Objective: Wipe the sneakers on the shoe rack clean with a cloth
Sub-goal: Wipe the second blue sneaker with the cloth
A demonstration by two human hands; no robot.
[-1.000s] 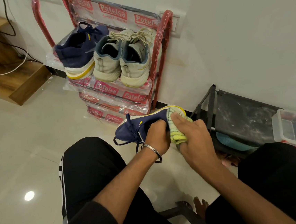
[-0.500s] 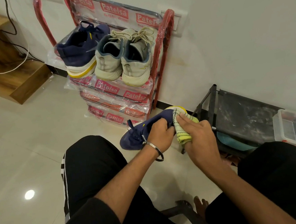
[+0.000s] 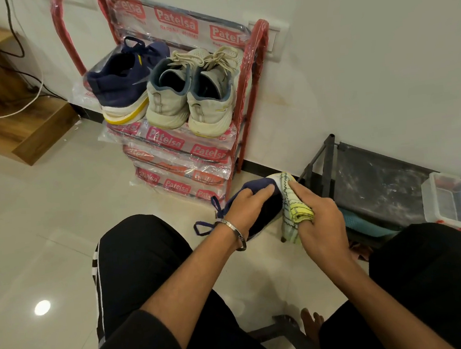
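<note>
My left hand [image 3: 250, 204] grips a navy sneaker [image 3: 267, 213] held above the floor between my knees, its laces dangling left. My right hand [image 3: 316, 219] holds a bunched yellow-and-white cloth [image 3: 294, 210] against the sneaker's heel end. On the top shelf of the red shoe rack [image 3: 246, 88] stand the matching navy sneaker with a yellow sole [image 3: 122, 83] and a pair of off-white sneakers [image 3: 188, 96], heels toward me.
The rack's lower shelves are wrapped in printed plastic [image 3: 177, 162]. A low black rack [image 3: 377, 185] stands to the right with a clear plastic box [image 3: 449, 204] on it. Wooden steps [image 3: 16, 124] with cables lie at left. My bare foot [image 3: 311, 321] rests below.
My left hand's fingers have spread further along the sneaker toward its heel. My right hand has drawn the cloth back down the heel, so more cloth hangs below.
</note>
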